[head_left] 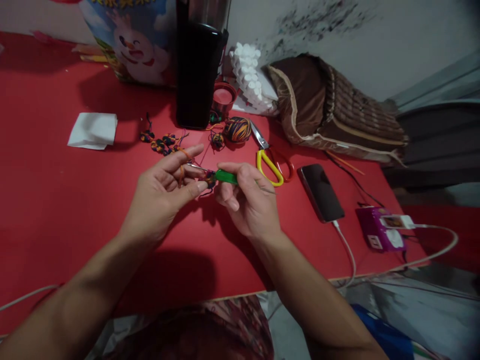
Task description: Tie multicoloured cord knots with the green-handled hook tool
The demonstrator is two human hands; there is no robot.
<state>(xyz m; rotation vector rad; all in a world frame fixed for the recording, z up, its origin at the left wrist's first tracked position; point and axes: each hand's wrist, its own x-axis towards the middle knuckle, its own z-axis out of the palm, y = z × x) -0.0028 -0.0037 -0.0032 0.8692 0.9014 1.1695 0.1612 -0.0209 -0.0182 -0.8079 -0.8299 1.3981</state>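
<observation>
My left hand pinches a small piece of dark multicoloured crochet work between thumb and fingers, with orange yarn looped around its raised fingers. Gripped in my right hand is a crochet hook with a green handle; its metal tip reaches left to the crochet piece. Several small crocheted pieces in the same colours lie just beyond my left hand. Behind both hands sit a ball of variegated yarn and a smaller yarn ball. Scissors with yellow and red handles rest beside my right hand.
A phone on a white cable lies right of the scissors, near a purple power adapter box. Farther back stand a black container, a printed bag and a brown quilted bag. Folded white paper is at left.
</observation>
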